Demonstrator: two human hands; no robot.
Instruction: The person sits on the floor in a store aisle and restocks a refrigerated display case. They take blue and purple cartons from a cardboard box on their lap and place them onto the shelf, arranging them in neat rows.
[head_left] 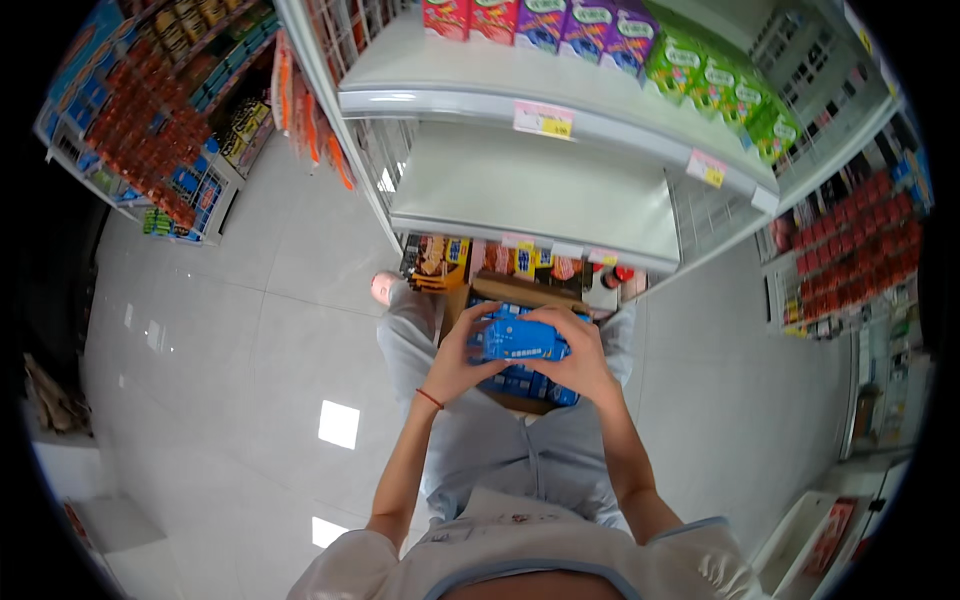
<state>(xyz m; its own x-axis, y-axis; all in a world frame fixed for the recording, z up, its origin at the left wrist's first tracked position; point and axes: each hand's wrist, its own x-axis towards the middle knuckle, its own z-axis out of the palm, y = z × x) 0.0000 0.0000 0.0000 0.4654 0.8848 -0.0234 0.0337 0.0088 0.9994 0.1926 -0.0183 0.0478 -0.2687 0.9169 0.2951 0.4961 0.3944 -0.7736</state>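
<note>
Both my hands are closed around a small blue carton (pixel 524 341) with rounded-looking corners. My left hand (pixel 462 358) grips its left end, and my right hand (pixel 582 358) wraps its right end. The carton is above an open cardboard box (pixel 525 290) between my legs. Several similar blue cartons (pixel 517 384) lie in that box, partly hidden by my hands and wrists. A red cord circles my left wrist.
A white shelf board (pixel 540 175) is ahead, below an upper shelf with red cartons (pixel 492 20), purple cartons (pixel 585 32) and green cartons (pixel 712 85). Packaged goods (pixel 440 262) line the bottom level. Orange hanging packs (pixel 305 120) flank the unit's left side. Racks stand on both sides.
</note>
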